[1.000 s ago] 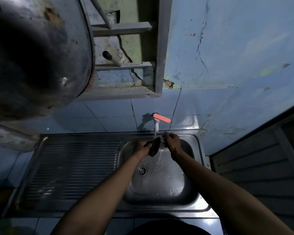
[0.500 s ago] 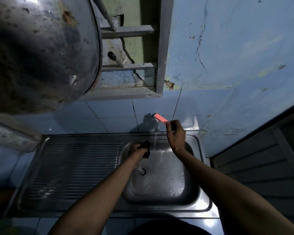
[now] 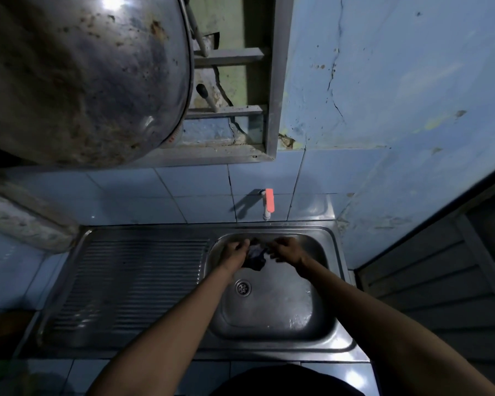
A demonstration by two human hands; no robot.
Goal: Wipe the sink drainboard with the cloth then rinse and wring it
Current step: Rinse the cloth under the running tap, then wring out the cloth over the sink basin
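Observation:
A small dark cloth (image 3: 255, 257) hangs bunched over the far part of the steel sink basin (image 3: 272, 310). My left hand (image 3: 235, 250) grips its left side and my right hand (image 3: 286, 248) holds its right side, fingers curled on it. Just above them is the white tap (image 3: 266, 212) with an orange lever (image 3: 269, 199) pointing straight down; I see no water stream. The ribbed drainboard (image 3: 132, 284) lies to the left of the basin. The drain (image 3: 243, 287) sits below my left wrist.
A large stained metal pot (image 3: 77, 78) hangs close overhead at upper left. Behind it a metal rack (image 3: 240, 110) is fixed to the cracked blue wall. Blue tiles (image 3: 183, 192) back the sink. A dark slatted door (image 3: 440, 281) stands at the right.
My right hand left the tap lever, which now points down, and came back to the cloth. The water stream is gone. Both hands now hold the cloth together.

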